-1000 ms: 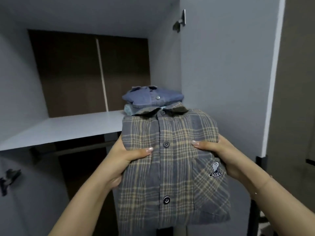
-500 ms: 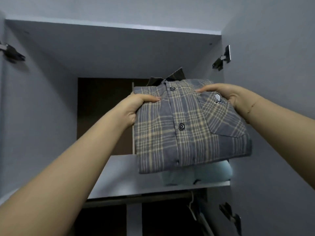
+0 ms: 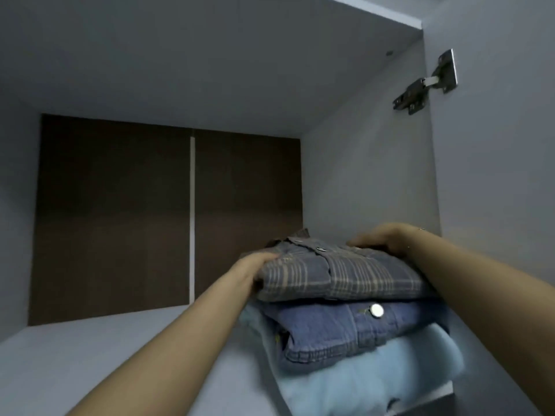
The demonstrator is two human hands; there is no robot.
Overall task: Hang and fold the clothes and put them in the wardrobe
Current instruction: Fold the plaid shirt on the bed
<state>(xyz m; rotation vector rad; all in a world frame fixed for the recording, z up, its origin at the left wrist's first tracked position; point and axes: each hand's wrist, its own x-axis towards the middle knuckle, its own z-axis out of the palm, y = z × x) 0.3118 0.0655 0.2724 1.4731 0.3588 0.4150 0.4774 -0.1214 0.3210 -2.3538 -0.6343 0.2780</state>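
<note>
A folded grey plaid shirt (image 3: 345,273) lies on top of a stack at the right end of the upper wardrobe shelf (image 3: 126,355). Under it is a folded blue denim shirt (image 3: 336,331), and below that a pale blue folded garment (image 3: 360,382). My left hand (image 3: 255,268) grips the plaid shirt's left edge, thumb on top. My right hand (image 3: 381,240) rests over its far right part, fingers curved down on the fabric; whether they pinch it is hidden.
The wardrobe's right side wall (image 3: 369,175) stands close beside the stack, with a metal door hinge (image 3: 426,82) high up. A dark brown back panel (image 3: 120,217) closes the compartment. The shelf's left part is bare.
The plaid shirt went from being held up in the air in front of the shelf to lying flat on the stack. Both hands moved forward and down with it.
</note>
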